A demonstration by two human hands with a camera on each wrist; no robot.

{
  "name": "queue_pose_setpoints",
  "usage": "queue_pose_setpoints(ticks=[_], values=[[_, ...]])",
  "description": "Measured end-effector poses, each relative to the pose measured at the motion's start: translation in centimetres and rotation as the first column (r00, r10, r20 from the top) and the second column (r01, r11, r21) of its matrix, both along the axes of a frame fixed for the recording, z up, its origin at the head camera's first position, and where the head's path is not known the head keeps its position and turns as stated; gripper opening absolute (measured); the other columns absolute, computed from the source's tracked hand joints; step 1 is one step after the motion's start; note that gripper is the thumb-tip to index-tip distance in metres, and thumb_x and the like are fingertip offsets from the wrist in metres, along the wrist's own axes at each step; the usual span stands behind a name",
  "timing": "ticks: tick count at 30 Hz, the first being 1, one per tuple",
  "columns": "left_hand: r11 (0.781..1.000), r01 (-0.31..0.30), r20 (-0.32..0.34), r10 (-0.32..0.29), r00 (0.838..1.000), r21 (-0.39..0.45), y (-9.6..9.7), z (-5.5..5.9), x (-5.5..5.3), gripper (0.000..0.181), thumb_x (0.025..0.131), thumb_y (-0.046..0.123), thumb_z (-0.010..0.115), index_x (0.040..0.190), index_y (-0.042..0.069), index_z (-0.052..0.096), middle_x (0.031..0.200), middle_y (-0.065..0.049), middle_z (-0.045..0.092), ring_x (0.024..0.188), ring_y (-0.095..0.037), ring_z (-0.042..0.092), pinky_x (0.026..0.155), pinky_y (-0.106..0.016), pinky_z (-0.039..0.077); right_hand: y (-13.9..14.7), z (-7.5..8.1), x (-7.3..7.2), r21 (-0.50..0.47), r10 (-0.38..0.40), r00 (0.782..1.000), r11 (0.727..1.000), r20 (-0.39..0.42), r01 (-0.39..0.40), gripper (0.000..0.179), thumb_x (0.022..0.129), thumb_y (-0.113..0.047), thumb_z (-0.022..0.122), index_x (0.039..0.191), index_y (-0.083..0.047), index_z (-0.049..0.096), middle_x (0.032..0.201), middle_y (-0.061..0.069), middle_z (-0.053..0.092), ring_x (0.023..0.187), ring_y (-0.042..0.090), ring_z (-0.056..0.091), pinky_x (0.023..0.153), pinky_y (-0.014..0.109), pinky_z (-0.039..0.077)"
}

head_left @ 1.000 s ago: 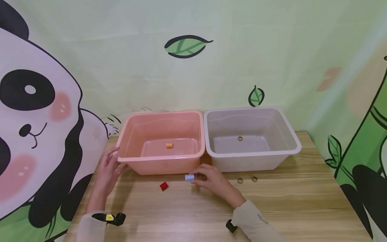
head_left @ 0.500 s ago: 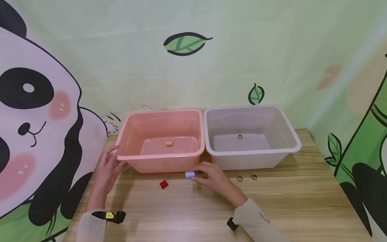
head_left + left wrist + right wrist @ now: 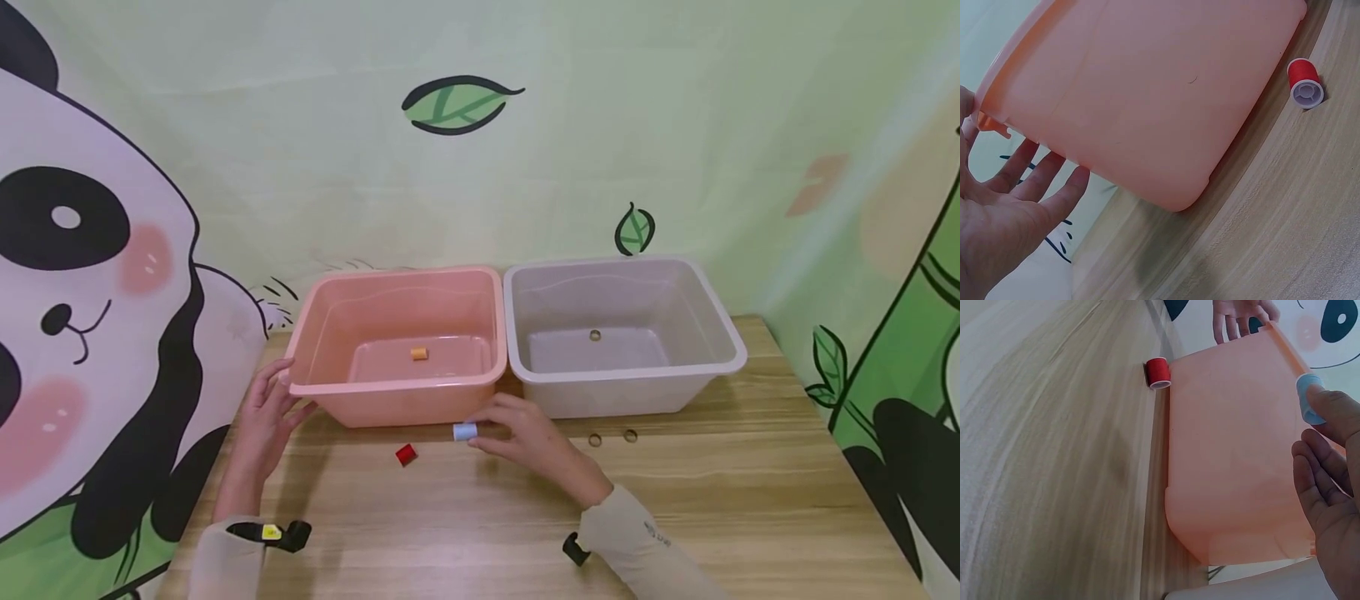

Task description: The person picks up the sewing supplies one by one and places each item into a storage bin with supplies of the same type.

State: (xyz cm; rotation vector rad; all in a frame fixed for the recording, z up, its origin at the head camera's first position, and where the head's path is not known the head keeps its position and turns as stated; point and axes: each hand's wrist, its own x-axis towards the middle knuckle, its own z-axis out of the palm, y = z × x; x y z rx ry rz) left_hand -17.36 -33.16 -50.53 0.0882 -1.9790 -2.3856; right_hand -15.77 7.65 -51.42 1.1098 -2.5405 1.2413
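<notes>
My right hand (image 3: 525, 433) pinches a light blue spool of thread (image 3: 465, 432) by one end, in front of the pink plastic bin (image 3: 412, 407). In the right wrist view the thumb lies along this blue spool (image 3: 1307, 387), and the other fingers bend loosely below. My left hand (image 3: 266, 421) holds the pink bin at its front left corner. The left wrist view has its fingers (image 3: 1066, 194) against the wall under the rim. A red thread spool (image 3: 406, 454) lies on the table before the pink bin; an orange-yellow spool (image 3: 419, 354) lies inside it.
Right beside the pink bin stands a grey bin (image 3: 622, 395) with a small brass-coloured ring (image 3: 595, 335) on its floor. Two similar rings, a left one (image 3: 595, 440) and a right one (image 3: 631, 436), lie in front. A panda-print backdrop (image 3: 337, 167) hangs behind the table (image 3: 420, 533).
My right hand has shifted very slightly left with the blue spool. My left hand stays at the pink bin. The whole head view has drifted a little upward.
</notes>
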Motion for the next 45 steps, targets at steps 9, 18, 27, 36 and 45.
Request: queue_pose_setpoints(ticks=[9, 18, 27, 36, 45], values=[[1.000, 0.012, -0.012, -0.012, 1.000, -0.016, 0.0, 0.1, 0.0, 0.047, 0.107, 0.032, 0.052, 0.151, 0.019, 0.041, 0.150, -0.008, 0.040, 0.122, -0.015, 0.062, 0.092, -0.031, 0.057, 0.0, 0.7, 0.0, -0.003, 0.014, 0.998, 1.000, -0.069, -0.014, 0.027, 0.088, -0.021, 0.082, 0.112, -0.010, 0.075, 0.111, 0.001, 0.068, 0.100, 0.013, 0.065, 0.087, 0.023, 0.056], [1.000, 0.010, -0.002, -0.010, 1.000, -0.019, 0.1, 0.2, 0.1, 0.047, 0.107, 0.032, 0.051, 0.151, 0.020, 0.040, 0.151, -0.007, 0.038, 0.123, -0.016, 0.061, 0.093, -0.030, 0.056, -0.1, 1.0, -0.1, -0.019, 0.019, 0.994, 1.000, -0.110, -0.021, 0.028, 0.087, -0.020, 0.082, 0.112, -0.009, 0.075, 0.110, 0.001, 0.068, 0.100, 0.014, 0.064, 0.087, 0.020, 0.055], [1.000, 0.001, 0.013, 0.000, 1.000, -0.030, 0.1, 0.2, 0.2, 0.047, 0.107, 0.033, 0.052, 0.151, 0.021, 0.040, 0.151, -0.006, 0.039, 0.123, -0.014, 0.062, 0.092, -0.029, 0.056, -0.1, 1.6, -0.1, -0.013, 0.020, 0.994, 1.000, -0.110, -0.021, 0.029, 0.088, -0.022, 0.082, 0.113, -0.010, 0.075, 0.111, 0.001, 0.067, 0.100, 0.012, 0.064, 0.087, 0.020, 0.055], [1.000, 0.012, -0.002, -0.012, 1.000, -0.013, 0.0, 0.3, 0.1, 0.046, 0.107, 0.032, 0.051, 0.150, 0.020, 0.041, 0.148, -0.004, 0.042, 0.121, -0.014, 0.063, 0.092, -0.030, 0.057, -0.2, 2.1, -0.2, -0.027, 0.035, 0.994, 0.999, -0.106, -0.038, 0.028, 0.088, -0.020, 0.082, 0.113, -0.010, 0.074, 0.114, 0.002, 0.067, 0.100, 0.017, 0.067, 0.086, 0.024, 0.057], [0.999, -0.004, 0.033, 0.006, 0.999, -0.038, 0.2, 0.3, 0.2, 0.048, 0.106, 0.036, 0.053, 0.150, 0.022, 0.041, 0.150, -0.004, 0.041, 0.123, -0.015, 0.061, 0.092, -0.030, 0.057, -0.2, 3.0, -0.1, -0.022, 0.004, 0.996, 1.000, -0.092, -0.006, 0.030, 0.087, -0.023, 0.083, 0.113, -0.011, 0.072, 0.114, 0.000, 0.067, 0.097, 0.011, 0.064, 0.086, 0.022, 0.056]])
